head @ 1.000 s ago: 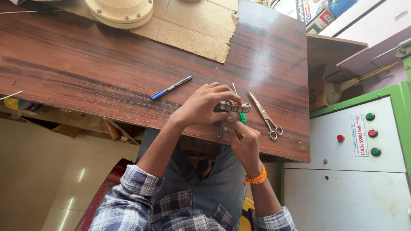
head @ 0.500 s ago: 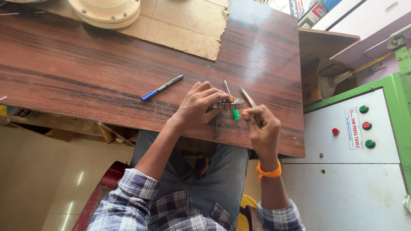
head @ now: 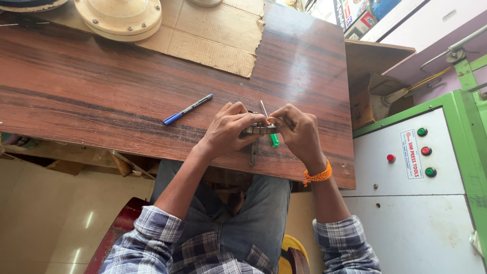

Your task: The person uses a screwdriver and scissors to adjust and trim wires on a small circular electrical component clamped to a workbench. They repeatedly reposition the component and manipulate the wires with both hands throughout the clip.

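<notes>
1. Head view: left hand and right hand both grasp a small metal part near the surface's front edge.
2. A green-handled tool lies beneath; the work looks unfinished.
3. A blue pen lies untouched to the left.

A small workshop is indicated by the worn wooden surface, on which a sheet of cardboard and a round cream-coloured machine part are laid. Beside it, a green-and-white machine cabinet is seen, fitted with red and green push buttons. Metal piping and stacked boxes are seen beyond.
</notes>
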